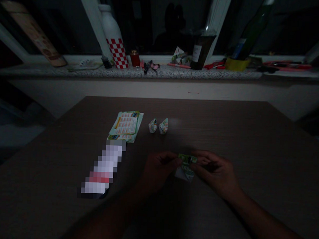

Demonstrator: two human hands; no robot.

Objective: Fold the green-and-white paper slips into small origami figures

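Observation:
A partly folded sheet of green-and-white printed paper (185,171) is held between my two hands, a little above the table. My left hand (161,166) pinches its upper left edge between thumb and fingers. On the other side, my right hand (217,172) pinches the upper right edge in the same way. The paper narrows to a point at the bottom, with a plain white flap at its lower left. Beyond my hands stand two small folded paper pieces (163,126), side by side. A stack of printed sheets (126,123) lies to their left.
Left of my hands a blurred-out phone-shaped object (102,169) lies on the dark wooden table (227,129). Along the granite windowsill (98,72) stand a red-checked white bottle (117,44), a dark cup (200,51), a green bottle (254,28) and a tall tube (34,31).

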